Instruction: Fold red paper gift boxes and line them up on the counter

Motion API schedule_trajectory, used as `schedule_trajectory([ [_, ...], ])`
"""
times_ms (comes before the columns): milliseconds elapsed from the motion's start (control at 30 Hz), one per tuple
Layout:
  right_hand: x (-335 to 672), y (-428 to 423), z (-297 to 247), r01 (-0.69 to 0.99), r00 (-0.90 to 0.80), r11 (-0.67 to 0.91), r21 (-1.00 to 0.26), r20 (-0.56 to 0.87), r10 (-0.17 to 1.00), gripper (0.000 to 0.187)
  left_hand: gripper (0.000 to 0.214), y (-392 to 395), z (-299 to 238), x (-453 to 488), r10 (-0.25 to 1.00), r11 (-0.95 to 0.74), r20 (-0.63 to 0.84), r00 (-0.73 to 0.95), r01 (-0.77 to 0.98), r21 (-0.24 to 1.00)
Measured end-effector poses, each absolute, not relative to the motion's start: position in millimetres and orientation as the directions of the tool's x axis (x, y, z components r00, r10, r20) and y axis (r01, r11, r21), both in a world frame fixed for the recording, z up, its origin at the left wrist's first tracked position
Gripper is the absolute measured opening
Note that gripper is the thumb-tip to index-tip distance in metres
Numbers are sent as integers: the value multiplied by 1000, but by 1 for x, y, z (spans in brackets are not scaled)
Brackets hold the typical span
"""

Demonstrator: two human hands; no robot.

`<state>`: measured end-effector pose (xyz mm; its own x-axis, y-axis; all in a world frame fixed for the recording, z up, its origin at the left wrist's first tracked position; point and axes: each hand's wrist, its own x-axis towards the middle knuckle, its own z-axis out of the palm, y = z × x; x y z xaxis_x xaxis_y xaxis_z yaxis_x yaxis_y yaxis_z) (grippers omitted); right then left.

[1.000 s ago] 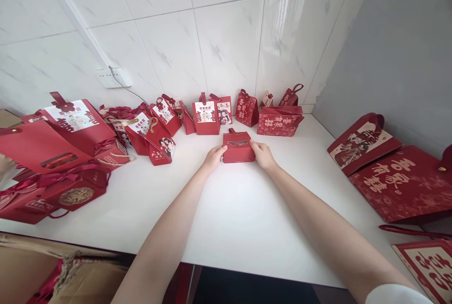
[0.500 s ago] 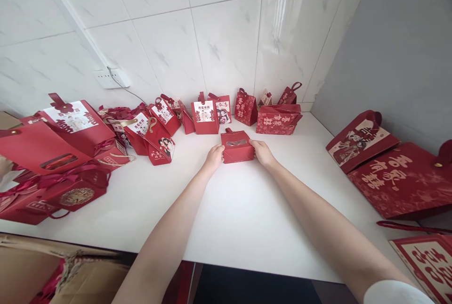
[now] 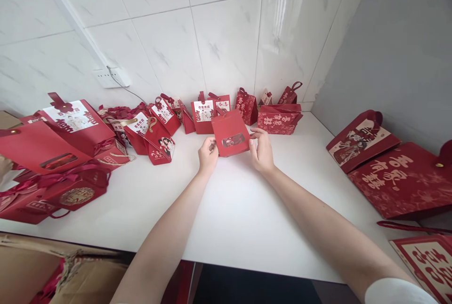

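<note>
A small red gift box (image 3: 231, 125) with an oval clear window stands tilted up just over the white table, its broad face toward me and its strap at the top. My left hand (image 3: 208, 154) is closed at its lower left edge, the fingers curled and partly hidden. At the right edge, my right hand (image 3: 262, 151) holds the box lightly, thumb in front and fingers bent beside it. Behind the box are a red box with a white printed label (image 3: 205, 118) and a red box with lettering (image 3: 246, 107).
Several red gift boxes, including a large windowed one (image 3: 45, 148), crowd the left. Larger red boxes (image 3: 399, 179) lie at the right by a grey panel (image 3: 381, 49). A cardboard carton (image 3: 88, 278) is below the table's front edge. A tiled wall (image 3: 226, 35) closes the back.
The gift box has turned from lying low to tilted up, so its broad windowed face shows. My right hand has shifted from its top corner to its side.
</note>
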<state>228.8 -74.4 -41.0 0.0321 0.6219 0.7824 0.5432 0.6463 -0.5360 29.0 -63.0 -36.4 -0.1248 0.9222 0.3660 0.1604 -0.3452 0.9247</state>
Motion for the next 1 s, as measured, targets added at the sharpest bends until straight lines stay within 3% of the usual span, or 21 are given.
schedule_trajectory([
  [100, 224, -74, -43, 609, -42, 676, -414, 835, 549, 24, 46, -69, -26, 28, 912, -369, 377, -163, 77, 926],
  [267, 207, -79, -47, 700, -196, 673, -239, 842, 503, 28, 63, -69, -33, 37, 893, -449, 449, 22, 96, 888],
  [367, 201, -84, -47, 596, -366, 779, -194, 799, 478, 28, 98, -62, -47, 41, 915, -403, 394, 84, 177, 898],
  [433, 201, -86, -47, 495, -456, 845, -201, 768, 450, 29, 111, -59, -52, 39, 930, -365, 348, 117, 209, 907],
  [500, 203, -87, -48, 446, -453, 859, -253, 764, 460, 27, 101, -57, -53, 36, 935, -349, 322, 149, 223, 910],
  [567, 206, -86, -49, 470, -361, 819, -328, 776, 518, 20, 79, -57, -51, 31, 938, -342, 313, 147, 268, 901],
  [633, 209, -84, -49, 556, -261, 733, -392, 755, 601, 14, 60, -58, -47, 25, 943, -332, 320, 95, 383, 862],
  [700, 212, -81, -49, 681, -218, 605, -411, 676, 704, 20, 49, -59, -44, 20, 943, -301, 325, 65, 578, 758],
  [800, 215, -76, -49, 832, -274, 456, -315, 482, 832, 29, 43, -62, -38, 13, 952, -266, 271, 139, 812, 519],
  [900, 216, -72, -51, 862, -375, 458, -216, 334, 865, 30, 43, -66, -32, 10, 953, -299, 173, 250, 871, 390],
  [1000, 217, -71, -52, 862, -408, 473, -186, 301, 862, 29, 44, -70, -28, 12, 935, -351, 154, 319, 890, 290],
])
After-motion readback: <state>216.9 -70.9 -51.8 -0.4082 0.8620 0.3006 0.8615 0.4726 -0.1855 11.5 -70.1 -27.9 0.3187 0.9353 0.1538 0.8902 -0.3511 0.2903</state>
